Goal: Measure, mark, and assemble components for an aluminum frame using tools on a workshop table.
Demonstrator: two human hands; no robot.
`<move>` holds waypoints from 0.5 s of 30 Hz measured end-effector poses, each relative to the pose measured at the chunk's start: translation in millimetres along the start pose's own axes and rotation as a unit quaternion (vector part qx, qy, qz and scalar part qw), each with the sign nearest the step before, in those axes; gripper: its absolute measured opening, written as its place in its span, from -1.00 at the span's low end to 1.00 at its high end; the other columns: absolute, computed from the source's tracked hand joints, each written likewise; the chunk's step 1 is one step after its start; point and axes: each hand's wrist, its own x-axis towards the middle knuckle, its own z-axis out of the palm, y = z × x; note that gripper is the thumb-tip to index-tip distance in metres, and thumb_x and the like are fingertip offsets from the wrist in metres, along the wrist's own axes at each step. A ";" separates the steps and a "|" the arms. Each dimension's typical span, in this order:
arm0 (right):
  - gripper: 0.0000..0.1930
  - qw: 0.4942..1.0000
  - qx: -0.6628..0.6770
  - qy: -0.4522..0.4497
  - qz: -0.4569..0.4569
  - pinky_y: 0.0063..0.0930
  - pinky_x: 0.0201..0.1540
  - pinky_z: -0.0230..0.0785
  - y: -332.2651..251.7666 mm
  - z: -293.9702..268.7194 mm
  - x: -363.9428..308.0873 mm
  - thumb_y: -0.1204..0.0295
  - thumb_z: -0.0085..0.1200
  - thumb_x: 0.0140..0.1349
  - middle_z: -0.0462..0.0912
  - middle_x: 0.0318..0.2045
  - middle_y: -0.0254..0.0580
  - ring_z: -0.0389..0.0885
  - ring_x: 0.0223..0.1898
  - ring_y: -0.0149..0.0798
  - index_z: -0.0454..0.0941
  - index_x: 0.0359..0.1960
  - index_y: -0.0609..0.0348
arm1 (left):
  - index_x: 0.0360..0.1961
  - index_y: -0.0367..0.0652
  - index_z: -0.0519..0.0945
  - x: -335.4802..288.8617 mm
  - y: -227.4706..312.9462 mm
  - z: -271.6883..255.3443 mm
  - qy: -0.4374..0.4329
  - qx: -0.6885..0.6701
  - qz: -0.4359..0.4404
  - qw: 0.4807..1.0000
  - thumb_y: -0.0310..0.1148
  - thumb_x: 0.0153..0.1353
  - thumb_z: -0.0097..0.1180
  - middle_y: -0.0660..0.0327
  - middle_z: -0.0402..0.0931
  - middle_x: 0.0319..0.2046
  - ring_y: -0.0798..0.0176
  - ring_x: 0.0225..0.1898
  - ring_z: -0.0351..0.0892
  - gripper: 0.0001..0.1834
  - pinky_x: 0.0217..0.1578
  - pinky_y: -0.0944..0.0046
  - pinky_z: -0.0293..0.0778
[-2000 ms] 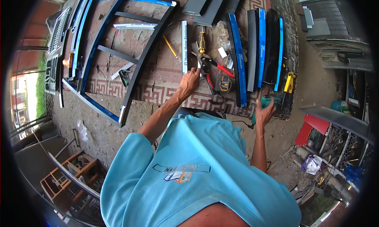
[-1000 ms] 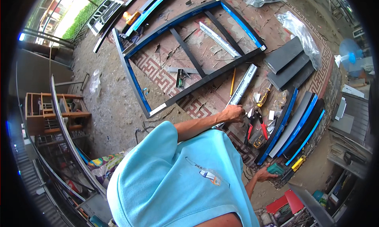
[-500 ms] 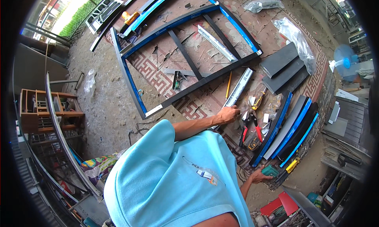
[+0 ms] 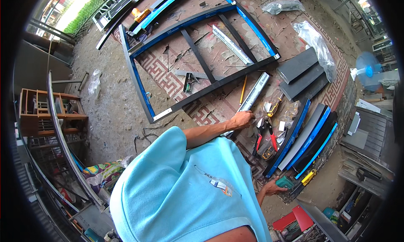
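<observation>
My left hand (image 4: 243, 119) is closed on a long aluminium bar (image 4: 256, 91) covered with white printed film. The bar's lower end runs beneath my hand toward my shirt. Beside the bar lies a yellow pencil (image 4: 243, 90). Low on the right, my right hand (image 4: 270, 188) is wrapped round a teal tool (image 4: 285, 183), which looks like a power tool; its far side is hidden. Between the hands lie red-handled snips (image 4: 266, 134), a yellow-and-black screwdriver (image 4: 275, 107) and a yellow-and-black tape measure (image 4: 268, 152).
A black metal frame (image 4: 198, 57) with blue film lies ahead on the patterned floor covering. Blue-and-black strips (image 4: 309, 136) lie to the right, with dark flat panels (image 4: 304, 73) beyond them. A yellow tool (image 4: 309, 177) is close to my right hand. Further right stands a fan (image 4: 367, 69).
The whole view has shifted slightly. Both hands keep their holds, and the bar and the teal tool stay in nearly the same places.
</observation>
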 end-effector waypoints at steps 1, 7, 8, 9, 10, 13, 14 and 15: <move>0.03 1.000 0.001 0.001 0.000 0.07 -0.06 0.36 3.8 3.7 2.5 -0.17 0.15 0.01 0.35 0.09 0.23 0.43 0.01 0.28 -0.12 0.36 0.13 | -0.22 -0.24 0.53 0.0 1.8 -0.5 0.001 0.000 0.000 1.000 -0.33 0.02 0.02 0.01 0.48 -0.27 -0.08 -0.19 0.53 -0.71 -0.18 0.01 0.49; 0.03 1.000 0.012 -0.006 -0.008 0.08 -0.08 0.38 -15.3 -11.3 -5.0 -0.19 0.15 0.01 0.40 0.03 0.23 0.46 -0.02 0.27 -0.11 0.35 0.13 | -0.27 -0.25 0.55 -1.6 2.8 -2.4 0.006 -0.018 -0.013 1.000 -0.19 0.08 0.10 0.01 0.48 -0.27 -0.07 -0.19 0.53 -0.67 -0.18 0.02 0.47; 0.03 1.000 0.012 -0.009 0.000 0.08 -0.10 0.39 -19.6 -16.4 -7.4 -0.19 0.14 0.01 0.40 0.02 0.23 0.46 -0.02 0.26 -0.11 0.35 0.11 | -0.26 -0.25 0.56 -1.3 4.1 -3.5 0.001 -0.018 -0.015 1.000 -0.17 0.07 0.11 0.02 0.48 -0.27 -0.07 -0.19 0.53 -0.66 -0.18 0.02 0.47; 0.02 1.000 0.013 -0.012 0.007 0.09 -0.12 0.40 -21.7 -19.1 -8.5 -0.19 0.14 0.01 0.41 0.02 0.24 0.47 -0.02 0.26 -0.10 0.36 0.10 | -0.25 -0.24 0.56 -1.2 5.2 -4.6 -0.003 -0.018 -0.017 1.000 -0.16 0.07 0.13 0.02 0.48 -0.26 -0.06 -0.19 0.53 -0.64 -0.18 0.02 0.47; 0.02 1.000 0.013 -0.012 0.008 0.09 -0.12 0.40 -21.9 -19.5 -8.3 -0.19 0.14 0.01 0.41 0.02 0.24 0.47 -0.02 0.26 -0.10 0.36 0.10 | -0.25 -0.24 0.56 -1.5 5.8 -5.5 -0.003 -0.017 -0.017 1.000 -0.16 0.07 0.13 0.02 0.48 -0.26 -0.06 -0.19 0.53 -0.64 -0.18 0.02 0.47; 0.01 1.000 0.004 -0.016 0.017 0.08 -0.15 0.41 -21.3 -19.5 -8.6 -0.19 0.13 0.02 0.41 0.01 0.24 0.48 -0.03 0.25 -0.10 0.36 0.07 | -0.22 -0.23 0.57 -2.2 7.8 -8.0 -0.012 -0.021 -0.015 1.000 -0.09 0.06 0.16 0.03 0.49 -0.25 -0.05 -0.17 0.53 -0.58 -0.16 0.02 0.46; 0.01 1.000 0.004 -0.003 0.006 0.08 -0.15 0.41 -21.5 -18.5 -9.1 -0.19 0.13 0.02 0.41 0.01 0.24 0.48 -0.03 0.25 -0.11 0.36 0.07 | -0.20 -0.23 0.57 -2.4 8.5 -8.5 -0.014 -0.011 -0.016 1.000 -0.07 0.04 0.18 0.03 0.49 -0.25 -0.05 -0.16 0.53 -0.56 -0.16 0.03 0.46; 0.01 1.000 0.004 0.009 -0.006 0.07 -0.14 0.41 -21.8 -17.6 -9.1 -0.19 0.13 0.02 0.41 0.01 0.23 0.47 -0.03 0.25 -0.11 0.36 0.07 | -0.18 -0.23 0.58 -2.8 8.6 -9.0 -0.016 -0.002 -0.017 1.000 -0.05 0.03 0.19 0.04 0.49 -0.24 -0.05 -0.15 0.53 -0.53 -0.15 0.03 0.46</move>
